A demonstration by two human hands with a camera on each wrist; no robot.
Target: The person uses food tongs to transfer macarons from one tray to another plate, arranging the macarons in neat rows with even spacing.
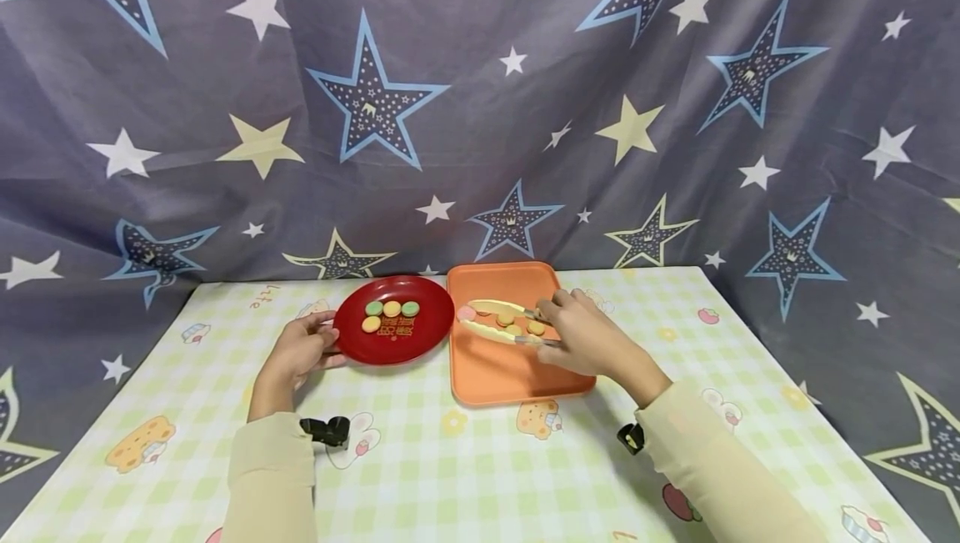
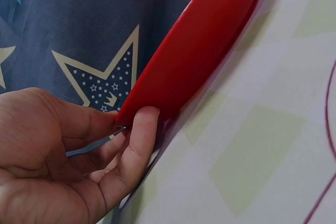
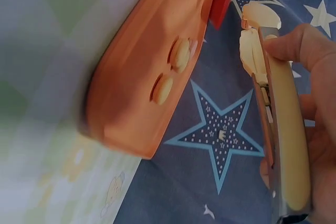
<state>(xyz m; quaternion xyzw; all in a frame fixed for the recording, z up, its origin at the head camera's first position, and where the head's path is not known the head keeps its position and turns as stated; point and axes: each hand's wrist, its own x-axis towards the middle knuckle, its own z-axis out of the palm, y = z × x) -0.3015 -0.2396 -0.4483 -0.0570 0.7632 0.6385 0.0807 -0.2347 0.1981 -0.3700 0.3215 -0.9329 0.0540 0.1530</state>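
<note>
My left hand (image 1: 302, 349) holds the rim of a red plate (image 1: 393, 349), thumb at the edge and fingers beneath, as the left wrist view shows. Several green and yellow macarons (image 1: 392, 309) sit on the plate, above gold lettering. My right hand (image 1: 588, 334) grips a pair of tongs (image 3: 287, 124) with cream tips, over an orange tray (image 1: 517, 380). A pink macaron (image 1: 466, 314) is at the tongs' tips, near the tray's left edge; whether it is pinched firmly I cannot tell. Several yellow macarons (image 1: 536, 328) lie in the tray, partly behind the tongs.
Plate and tray are side by side, nearly touching, toward the back of a table with a green checked cloth (image 1: 420, 476). A dark star-patterned curtain (image 1: 465, 151) hangs right behind the table. Black camera mounts (image 1: 327, 430) are on both wrists.
</note>
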